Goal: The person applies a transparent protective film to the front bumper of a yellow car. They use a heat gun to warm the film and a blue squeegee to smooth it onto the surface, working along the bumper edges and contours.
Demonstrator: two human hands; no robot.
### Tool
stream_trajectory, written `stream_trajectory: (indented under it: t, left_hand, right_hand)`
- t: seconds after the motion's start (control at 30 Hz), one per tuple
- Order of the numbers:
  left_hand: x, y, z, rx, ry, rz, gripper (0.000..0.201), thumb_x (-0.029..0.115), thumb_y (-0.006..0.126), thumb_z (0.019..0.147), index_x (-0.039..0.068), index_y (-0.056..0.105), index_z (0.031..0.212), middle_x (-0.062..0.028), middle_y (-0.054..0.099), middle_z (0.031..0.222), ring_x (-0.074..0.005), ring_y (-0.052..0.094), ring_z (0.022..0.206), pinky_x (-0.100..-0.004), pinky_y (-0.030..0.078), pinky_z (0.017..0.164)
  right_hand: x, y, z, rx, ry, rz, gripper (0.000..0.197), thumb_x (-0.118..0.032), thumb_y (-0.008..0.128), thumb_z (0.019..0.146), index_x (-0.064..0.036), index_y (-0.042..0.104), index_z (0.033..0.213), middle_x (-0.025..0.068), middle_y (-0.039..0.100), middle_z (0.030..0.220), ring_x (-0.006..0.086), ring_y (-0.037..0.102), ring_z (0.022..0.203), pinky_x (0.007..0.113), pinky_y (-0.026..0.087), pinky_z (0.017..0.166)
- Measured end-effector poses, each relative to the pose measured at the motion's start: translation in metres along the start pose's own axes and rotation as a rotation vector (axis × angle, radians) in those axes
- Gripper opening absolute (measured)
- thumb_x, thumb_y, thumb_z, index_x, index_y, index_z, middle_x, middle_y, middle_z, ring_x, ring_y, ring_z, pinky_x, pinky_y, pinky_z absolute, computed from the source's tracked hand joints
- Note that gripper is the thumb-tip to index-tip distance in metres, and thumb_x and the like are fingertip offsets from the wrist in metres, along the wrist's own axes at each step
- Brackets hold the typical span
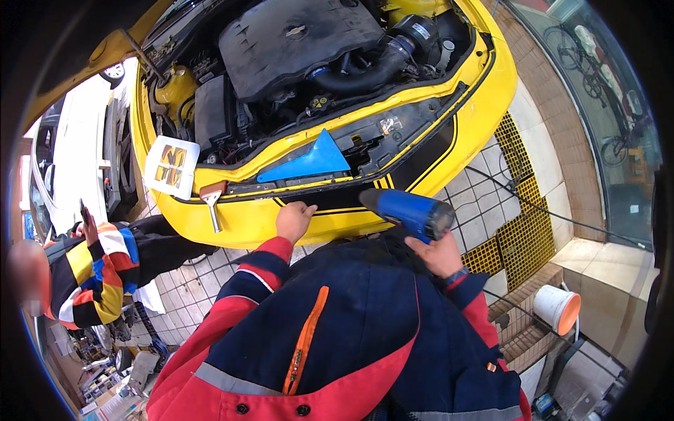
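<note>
My right hand (437,254) is wrapped round the grip of a blue heat gun (414,212). Its dark nozzle points left, close above the yellow front bumper (253,223) of a car. On the bumper's upper face runs a black film stripe (340,198) with thin yellow lines. My left hand (295,220) is closed in a pinch at the stripe's left part; what the fingertips hold, if anything, is too small to make out. A blue triangular plastic scraper (309,160) lies on the front panel. Left of it rest a flat-bladed squeegee (213,203) and a white sheet with a car picture (170,167).
The engine bay (295,49) is exposed under the raised hood. At left stands a person (98,274) in a multicoloured top holding a phone. A black cable (554,210) crosses the tiled floor and yellow grates (526,242) at right. A white bucket (554,306) lies nearby.
</note>
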State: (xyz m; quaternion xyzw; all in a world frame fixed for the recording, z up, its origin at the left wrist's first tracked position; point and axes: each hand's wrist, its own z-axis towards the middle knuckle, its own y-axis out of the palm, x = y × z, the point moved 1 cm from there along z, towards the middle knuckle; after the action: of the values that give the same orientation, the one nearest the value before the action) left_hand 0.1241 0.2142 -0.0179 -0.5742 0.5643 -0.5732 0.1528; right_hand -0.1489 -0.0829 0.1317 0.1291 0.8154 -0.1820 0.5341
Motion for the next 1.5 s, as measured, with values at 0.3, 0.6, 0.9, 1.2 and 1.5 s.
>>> stream_trajectory:
  t: [0.3, 0.6, 0.9, 1.2, 1.5]
  left_hand:
    - [0.015, 0.008, 0.017, -0.015, -0.115, -0.144, 0.050, 0.051, 0.075, 0.101, 0.006, 0.085, 0.080, -0.0191, 0.077, 0.075, -0.0422, 0.077, 0.076, -0.0535, 0.062, 0.078]
    - [0.018, 0.002, 0.026, -0.125, -0.310, -0.353, 0.052, 0.047, 0.078, 0.102, -0.001, 0.085, 0.083, -0.0123, 0.080, 0.072, -0.0260, 0.079, 0.068, -0.0392, 0.062, 0.070]
    - [0.016, 0.000, 0.043, -0.424, -0.592, -0.776, 0.048, 0.040, 0.075, 0.108, -0.007, 0.081, 0.102, -0.0168, 0.083, 0.089, -0.0234, 0.079, 0.072, -0.0342, 0.058, 0.060]
    - [0.015, 0.014, 0.053, -0.500, -0.801, -1.007, 0.053, 0.044, 0.064, 0.113, -0.007, 0.074, 0.123, -0.0216, 0.078, 0.107, -0.0365, 0.077, 0.103, -0.0532, 0.064, 0.094]
    - [0.004, 0.020, 0.056, -0.473, -0.889, -1.054, 0.041, 0.037, 0.070, 0.105, -0.003, 0.073, 0.118, -0.0208, 0.076, 0.107, -0.0364, 0.075, 0.100, -0.0595, 0.064, 0.096]
  right_hand:
    - [-0.028, 0.070, 0.078, -0.156, -0.098, -0.521, 0.040, -0.035, 0.086, 0.090, -0.0027, 0.080, 0.112, 0.0282, 0.079, 0.098, 0.0489, 0.076, 0.097, 0.053, 0.062, 0.087]
    - [-0.025, 0.057, 0.076, -0.155, -0.140, -0.288, 0.034, -0.024, 0.085, 0.096, -0.0018, 0.079, 0.121, 0.0214, 0.083, 0.107, 0.0377, 0.081, 0.104, 0.042, 0.063, 0.093]
    - [-0.018, -0.029, 0.015, 0.144, 0.127, 0.023, 0.032, -0.003, 0.085, 0.097, -0.0021, 0.067, 0.123, 0.0014, 0.070, 0.088, 0.0109, 0.066, 0.069, 0.030, 0.052, 0.060]
    - [0.004, -0.071, -0.006, 0.223, 0.278, 0.017, 0.043, -0.001, 0.084, 0.097, 0.0001, 0.066, 0.136, 0.0071, 0.076, 0.112, 0.0152, 0.074, 0.092, 0.032, 0.061, 0.079]
    - [-0.045, -0.071, 0.038, -0.033, 0.207, -0.022, 0.046, -0.013, 0.087, 0.097, 0.0004, 0.070, 0.138, 0.0103, 0.081, 0.125, 0.0204, 0.077, 0.112, 0.038, 0.061, 0.100]
